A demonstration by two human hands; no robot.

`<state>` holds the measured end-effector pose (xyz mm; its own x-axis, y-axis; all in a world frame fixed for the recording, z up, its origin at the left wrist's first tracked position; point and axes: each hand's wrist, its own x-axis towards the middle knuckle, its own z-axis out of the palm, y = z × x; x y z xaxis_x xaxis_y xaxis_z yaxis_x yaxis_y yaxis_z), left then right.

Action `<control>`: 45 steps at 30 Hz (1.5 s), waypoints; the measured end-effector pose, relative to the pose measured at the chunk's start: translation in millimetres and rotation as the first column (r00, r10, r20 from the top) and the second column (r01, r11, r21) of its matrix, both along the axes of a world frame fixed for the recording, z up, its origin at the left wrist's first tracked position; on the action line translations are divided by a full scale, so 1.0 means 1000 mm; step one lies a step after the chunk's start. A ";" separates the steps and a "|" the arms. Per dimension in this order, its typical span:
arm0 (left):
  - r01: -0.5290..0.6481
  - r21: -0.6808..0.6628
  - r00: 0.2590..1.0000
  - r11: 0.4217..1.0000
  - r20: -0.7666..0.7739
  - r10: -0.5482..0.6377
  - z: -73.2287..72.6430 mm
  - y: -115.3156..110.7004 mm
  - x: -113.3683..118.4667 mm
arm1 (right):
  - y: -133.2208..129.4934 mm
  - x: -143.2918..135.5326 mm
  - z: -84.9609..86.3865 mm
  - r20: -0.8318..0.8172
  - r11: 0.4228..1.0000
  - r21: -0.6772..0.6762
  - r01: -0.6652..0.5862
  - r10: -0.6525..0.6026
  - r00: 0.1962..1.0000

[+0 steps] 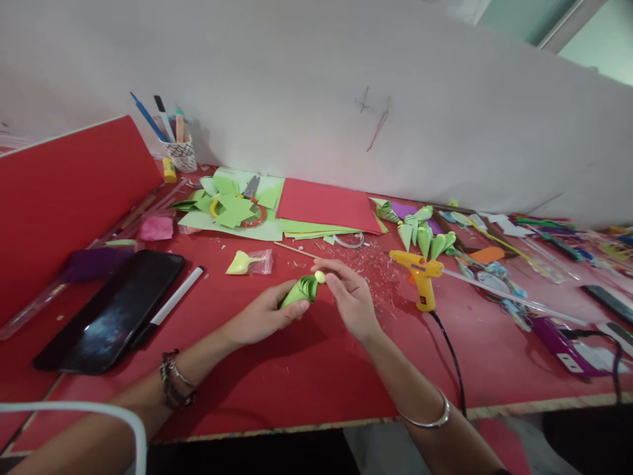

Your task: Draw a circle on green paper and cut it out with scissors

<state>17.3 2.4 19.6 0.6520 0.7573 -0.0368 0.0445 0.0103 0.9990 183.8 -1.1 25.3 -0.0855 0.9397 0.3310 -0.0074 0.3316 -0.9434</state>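
Red, smooth and faintly glossy, the surface meets a plain pale wall behind it, its front edge rough and chipped. A yellow plastic glue gun lies on it, with a thin black cord curving toward the front edge. To the left of the glue gun, the left hand grasps a green paper roll, whose thin curled strips fan out at the right end. The right hand, between that roll and the glue gun, pinches a small, rounded, pale yellow ball in its fingertips, right at the curled end. Whether ball and paper touch is hard to tell.

Fine pale scraps speckle the red between the right hand and the glue gun. Just behind the glue gun, pointed green paper cones cluster together. Farther left of it lie a soft yellow lump with clear crinkled plastic, then a white marker and a flat, shiny black phone. Behind and left of it rests a flat matte red sheet over green ones.
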 end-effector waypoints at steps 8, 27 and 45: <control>0.010 0.035 1.000 0.999 -0.019 -0.009 0.002 -0.001 0.000 | 0.001 0.001 -0.001 0.080 1.000 0.024 -0.015 0.013 0.997; 0.014 -0.083 0.997 0.996 0.077 -0.008 -0.001 -0.002 -0.001 | -0.001 0.000 -0.003 -0.025 0.990 0.038 -0.134 0.135 0.991; 0.069 0.056 0.997 0.996 0.027 -0.070 -0.003 -0.003 0.002 | -0.008 -0.002 0.001 0.167 0.962 0.119 -0.244 0.223 0.960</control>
